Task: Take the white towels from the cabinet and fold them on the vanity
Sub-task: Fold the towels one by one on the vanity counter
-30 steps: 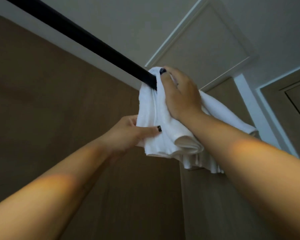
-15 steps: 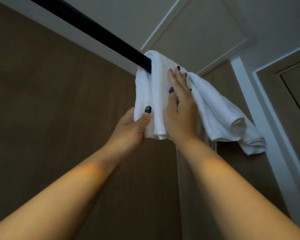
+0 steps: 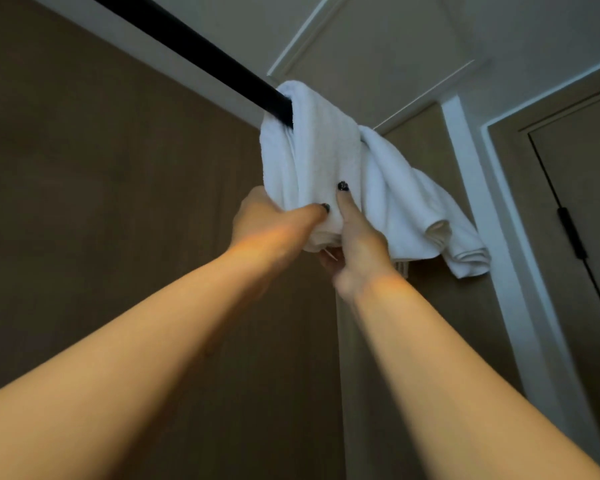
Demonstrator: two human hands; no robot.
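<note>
A white towel (image 3: 321,154) hangs folded over the end of a black rail (image 3: 201,53) high overhead. More white towel cloth (image 3: 426,216) droops to its right in loose folds. My left hand (image 3: 274,220) grips the lower left part of the hanging towel, thumb across the front. My right hand (image 3: 355,244) holds the bottom edge beside it, thumb pressed up on the front and fingers behind the cloth. Both arms reach up from below.
A brown panel (image 3: 101,202) fills the left behind the rail. A white door frame (image 3: 478,202) runs down the right, with a dark door and black hinge (image 3: 572,237) beyond it. The pale panelled ceiling (image 3: 378,39) is above.
My right hand slid down from the top of the towel near the rail to its bottom edge. My left hand stayed low on the towel and closed tighter.
</note>
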